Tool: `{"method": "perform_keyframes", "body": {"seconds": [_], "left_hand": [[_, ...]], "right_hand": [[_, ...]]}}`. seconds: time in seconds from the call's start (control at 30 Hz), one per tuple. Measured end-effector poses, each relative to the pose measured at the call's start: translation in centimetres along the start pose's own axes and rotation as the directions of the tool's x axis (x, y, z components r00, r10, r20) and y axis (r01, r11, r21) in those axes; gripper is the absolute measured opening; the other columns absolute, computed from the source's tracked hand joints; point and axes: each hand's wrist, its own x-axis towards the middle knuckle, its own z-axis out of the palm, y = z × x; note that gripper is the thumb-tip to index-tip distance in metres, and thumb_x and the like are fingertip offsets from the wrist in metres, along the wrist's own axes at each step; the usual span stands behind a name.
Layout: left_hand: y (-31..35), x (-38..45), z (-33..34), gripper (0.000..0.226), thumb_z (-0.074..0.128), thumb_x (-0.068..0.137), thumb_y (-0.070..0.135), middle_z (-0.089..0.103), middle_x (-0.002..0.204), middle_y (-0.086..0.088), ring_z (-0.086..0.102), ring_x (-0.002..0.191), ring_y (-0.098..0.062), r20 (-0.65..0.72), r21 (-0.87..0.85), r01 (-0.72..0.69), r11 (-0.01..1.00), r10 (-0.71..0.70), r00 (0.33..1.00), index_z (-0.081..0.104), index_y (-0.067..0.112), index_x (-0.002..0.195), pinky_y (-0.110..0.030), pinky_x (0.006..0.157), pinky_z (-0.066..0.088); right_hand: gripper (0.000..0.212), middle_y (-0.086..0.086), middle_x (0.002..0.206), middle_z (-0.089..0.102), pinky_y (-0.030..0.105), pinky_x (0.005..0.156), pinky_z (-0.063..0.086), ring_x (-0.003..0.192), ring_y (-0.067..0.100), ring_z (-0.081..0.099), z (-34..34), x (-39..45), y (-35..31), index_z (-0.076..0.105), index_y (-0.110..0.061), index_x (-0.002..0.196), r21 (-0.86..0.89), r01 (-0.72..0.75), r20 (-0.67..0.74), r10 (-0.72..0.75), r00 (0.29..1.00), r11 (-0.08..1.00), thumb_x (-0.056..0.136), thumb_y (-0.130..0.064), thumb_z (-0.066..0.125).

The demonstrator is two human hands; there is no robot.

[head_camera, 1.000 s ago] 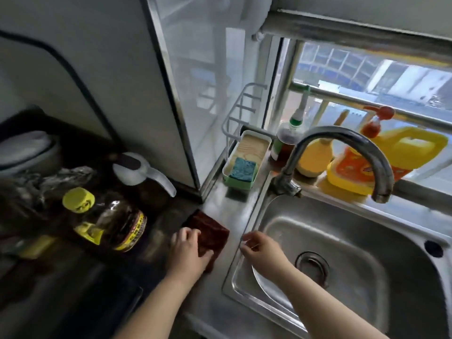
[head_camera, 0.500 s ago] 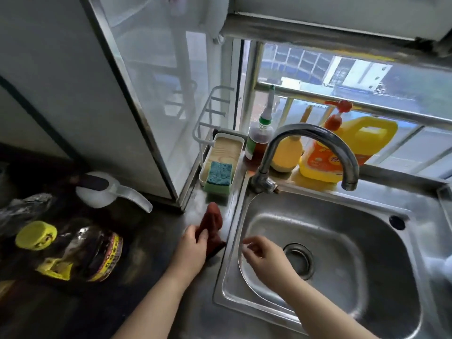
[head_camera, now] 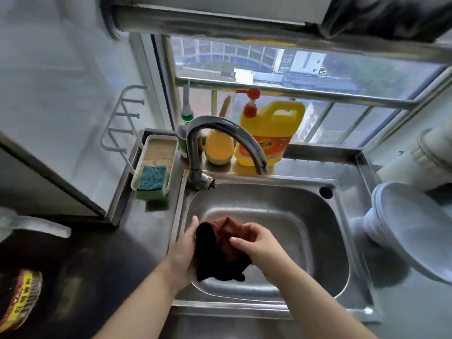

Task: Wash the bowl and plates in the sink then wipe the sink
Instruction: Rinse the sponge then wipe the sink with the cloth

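Both my left hand [head_camera: 183, 253] and right hand [head_camera: 259, 248] grip the crumpled dark red cloth [head_camera: 220, 248] above the stainless steel sink [head_camera: 305, 216]. White washed dishes [head_camera: 411, 231] stand right of the sink, so I judge only wiping remains. The cloth hides the sink's drain, and those dishes blur together.

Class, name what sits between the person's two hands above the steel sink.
In the head view, a crumpled dark red cloth, held by left hand and right hand.
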Motion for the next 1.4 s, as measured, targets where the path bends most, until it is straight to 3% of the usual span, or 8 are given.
{"method": "perform_keyframes", "body": {"seconds": [0.1,0.2,0.47,0.67,0.83,1.0,1.23,1.4], "left_hand": [[-0.6,0.3,0.6,0.071,0.033,0.090,0.068,0.067,0.119,-0.016,0.062,0.114,-0.032,-0.045,0.123,-0.058,0.991,0.064,0.997,0.063,0.012,0.122,-0.051,0.101,0.045],[-1.6,0.7,1.8,0.035,0.061,0.092,0.026,0.071,0.109,-0.010,0.068,0.103,-0.025,-0.134,0.296,-0.170,0.940,0.217,0.967,0.059,0.011,0.123,-0.041,0.088,0.054],[-2.3,-0.3,1.3,0.031,0.044,0.095,0.001,0.070,0.112,-0.014,0.067,0.105,-0.026,-0.175,0.005,-0.238,0.971,0.235,0.956,0.065,0.012,0.115,-0.035,0.087,0.051],[-3.6,-3.2,-2.8,0.013,0.057,0.094,0.011,0.066,0.104,-0.001,0.062,0.100,-0.017,-0.547,0.547,-0.125,0.828,0.467,0.695,0.060,0.023,0.099,-0.018,0.074,0.047],[-4.0,-7.8,-7.0,0.012,0.059,0.091,0.010,0.065,0.098,0.000,0.061,0.094,-0.015,-0.623,0.703,0.001,0.711,0.616,0.483,0.062,0.019,0.099,-0.022,0.081,0.044],[-4.4,-11.1,-8.3,0.014,0.055,0.095,0.015,0.063,0.098,0.007,0.062,0.093,-0.010,-0.637,0.691,0.008,0.723,0.604,0.479,0.059,0.023,0.106,-0.015,0.068,0.047],[-3.5,-13.4,-11.8,0.015,0.053,0.096,0.018,0.061,0.101,0.011,0.059,0.096,-0.004,-0.603,0.704,0.040,0.709,0.567,0.561,0.059,0.024,0.108,-0.012,0.069,0.044],[-3.2,-14.9,-14.7,0.012,0.053,0.095,0.016,0.063,0.096,0.008,0.060,0.090,-0.004,-0.536,0.743,0.034,0.669,0.564,0.628,0.060,0.023,0.102,-0.009,0.065,0.042]], "right_hand": [[0.019,0.005,0.088,0.067,0.035,0.074,0.057,0.083,0.020,0.066,-1.4,-0.2,0.9,0.059,-0.015,0.090,0.079,0.029,-0.108,-0.020,0.994,0.996,0.079,-0.009,0.072],[0.040,0.016,0.097,0.068,0.044,0.083,0.056,0.092,0.031,0.068,-2.3,-1.0,0.7,0.058,-0.008,0.100,0.232,0.035,-0.099,-0.012,0.995,0.972,0.066,-0.017,0.076],[0.049,0.024,0.116,0.065,0.039,0.091,0.051,0.099,0.031,0.066,-1.1,-2.6,1.2,0.068,0.002,0.112,0.592,-0.471,0.402,0.266,0.876,0.655,0.083,-0.037,0.057],[0.020,0.022,0.094,0.071,0.042,0.071,0.059,0.085,0.035,0.070,2.9,-1.1,0.9,0.060,-0.003,0.110,0.398,-0.337,0.277,0.239,0.931,0.853,0.093,-0.012,0.057],[0.020,0.004,0.096,0.069,0.037,0.085,0.053,0.092,0.024,0.066,7.3,3.0,-1.8,0.062,-0.014,0.110,-0.156,0.068,0.132,-0.048,0.990,0.985,0.094,-0.025,0.057],[0.080,0.004,0.159,0.013,0.037,0.119,0.012,0.146,0.022,0.011,14.9,5.3,-2.3,0.021,-0.020,0.151,-0.653,0.488,0.563,-0.060,0.824,0.579,0.087,-0.055,0.055],[0.063,0.006,0.160,-0.009,0.040,0.119,-0.005,0.147,0.025,-0.011,20.2,8.3,0.2,0.008,-0.026,0.153,-0.847,0.442,0.426,-0.121,0.897,0.295,0.099,-0.051,0.030],[0.065,0.001,0.160,-0.015,0.041,0.117,-0.007,0.146,0.022,-0.016,22.9,11.7,-0.8,0.003,-0.032,0.152,-0.876,0.369,0.342,-0.139,0.929,0.310,0.097,-0.050,0.033]]}}
